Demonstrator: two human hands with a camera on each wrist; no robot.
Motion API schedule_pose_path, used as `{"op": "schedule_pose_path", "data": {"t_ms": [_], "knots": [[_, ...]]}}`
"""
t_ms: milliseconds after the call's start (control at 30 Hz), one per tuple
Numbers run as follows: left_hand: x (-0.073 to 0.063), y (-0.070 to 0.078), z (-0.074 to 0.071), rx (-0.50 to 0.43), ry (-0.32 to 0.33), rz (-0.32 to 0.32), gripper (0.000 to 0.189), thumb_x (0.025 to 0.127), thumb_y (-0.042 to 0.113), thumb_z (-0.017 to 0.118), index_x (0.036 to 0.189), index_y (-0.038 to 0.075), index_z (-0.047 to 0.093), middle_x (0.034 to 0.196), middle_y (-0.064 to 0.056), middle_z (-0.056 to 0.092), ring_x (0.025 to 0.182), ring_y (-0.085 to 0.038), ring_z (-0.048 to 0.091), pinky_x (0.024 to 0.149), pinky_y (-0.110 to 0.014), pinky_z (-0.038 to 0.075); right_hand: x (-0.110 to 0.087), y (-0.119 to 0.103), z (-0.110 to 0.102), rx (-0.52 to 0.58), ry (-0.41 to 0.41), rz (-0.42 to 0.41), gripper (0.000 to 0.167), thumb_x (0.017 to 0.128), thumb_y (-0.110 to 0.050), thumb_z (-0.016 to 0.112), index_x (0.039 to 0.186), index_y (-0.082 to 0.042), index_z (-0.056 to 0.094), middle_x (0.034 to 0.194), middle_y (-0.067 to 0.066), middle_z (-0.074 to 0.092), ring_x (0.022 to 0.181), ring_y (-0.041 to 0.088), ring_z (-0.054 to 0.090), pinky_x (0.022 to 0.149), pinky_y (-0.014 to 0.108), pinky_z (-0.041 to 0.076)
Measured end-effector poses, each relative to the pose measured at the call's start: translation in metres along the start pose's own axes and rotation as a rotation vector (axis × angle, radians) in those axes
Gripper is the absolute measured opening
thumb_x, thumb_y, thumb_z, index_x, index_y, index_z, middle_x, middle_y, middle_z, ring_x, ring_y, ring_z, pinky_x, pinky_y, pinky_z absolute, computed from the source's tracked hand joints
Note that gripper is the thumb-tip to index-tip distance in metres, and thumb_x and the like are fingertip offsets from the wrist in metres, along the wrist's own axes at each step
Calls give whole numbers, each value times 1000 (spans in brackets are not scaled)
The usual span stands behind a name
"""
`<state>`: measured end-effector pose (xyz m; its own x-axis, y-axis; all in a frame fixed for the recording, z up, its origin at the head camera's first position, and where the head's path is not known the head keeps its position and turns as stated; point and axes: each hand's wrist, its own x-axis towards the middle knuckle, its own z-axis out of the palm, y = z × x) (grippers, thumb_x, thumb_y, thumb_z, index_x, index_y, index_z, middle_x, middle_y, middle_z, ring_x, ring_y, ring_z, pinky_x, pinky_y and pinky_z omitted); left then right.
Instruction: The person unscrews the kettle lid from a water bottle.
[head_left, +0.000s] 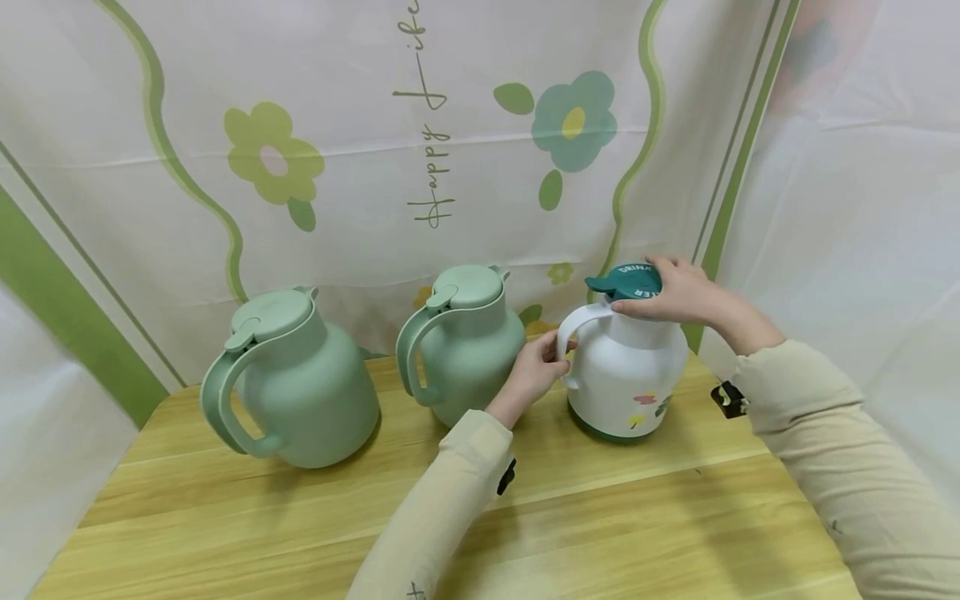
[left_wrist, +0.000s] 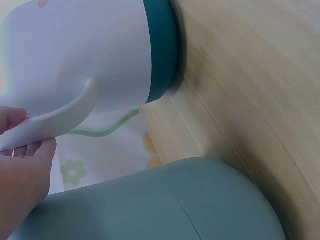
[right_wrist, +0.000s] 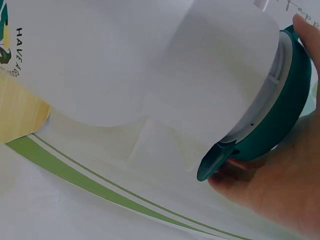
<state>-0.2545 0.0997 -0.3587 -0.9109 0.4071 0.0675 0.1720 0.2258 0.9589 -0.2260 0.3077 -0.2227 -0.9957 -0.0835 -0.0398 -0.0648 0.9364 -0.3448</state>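
On the right of the table stands a white jug (head_left: 626,375) with a teal lid (head_left: 626,283), a teal base and small coloured prints. My left hand (head_left: 531,373) holds its white handle (head_left: 579,321); in the left wrist view thumb and fingers lie on opposite sides of the handle (left_wrist: 75,115). From above, my right hand (head_left: 684,292) grips the lid, thumb on the near side. The right wrist view shows the lid (right_wrist: 287,110) sitting at the jug's neck, with fingers by a teal tab (right_wrist: 215,162). Whether the lid is loose I cannot tell.
Close beside my left hand stands a pale green jug (head_left: 465,358). Another pale green jug (head_left: 315,408) is farther left, its handle also turned left. Behind the wooden table (head_left: 600,533) hangs a flowered white curtain (head_left: 360,192). A small black object (head_left: 727,400) shows by my right sleeve.
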Motion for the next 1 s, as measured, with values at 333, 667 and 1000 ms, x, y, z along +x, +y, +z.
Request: {"op": "schedule_pose_path", "data": {"t_ms": [333,667,1000], "knots": [[1,-1,0,-11,-7,-5,48,91,0,56,138,11,51,129,-7,63,125,-22,56,97,-32,49,-3,1,-1,-16,33,27,101,82,-55,63,146,11,19,136,44,26,116,55,29,88,65,38],[0,0,0,-10,-8,-3,47,91,-1,56,137,10,51,129,-7,63,125,-22,56,95,-31,49,-5,11,-8,-24,8,-38,94,82,-48,67,143,11,27,140,37,35,117,51,36,96,60,30],[0,-2,1,-27,1,8,47,91,-2,56,136,9,52,129,-9,63,126,-26,55,95,-32,48,-10,14,-14,62,-60,-66,93,84,-42,68,147,7,20,141,39,27,122,51,33,94,69,38]]}}
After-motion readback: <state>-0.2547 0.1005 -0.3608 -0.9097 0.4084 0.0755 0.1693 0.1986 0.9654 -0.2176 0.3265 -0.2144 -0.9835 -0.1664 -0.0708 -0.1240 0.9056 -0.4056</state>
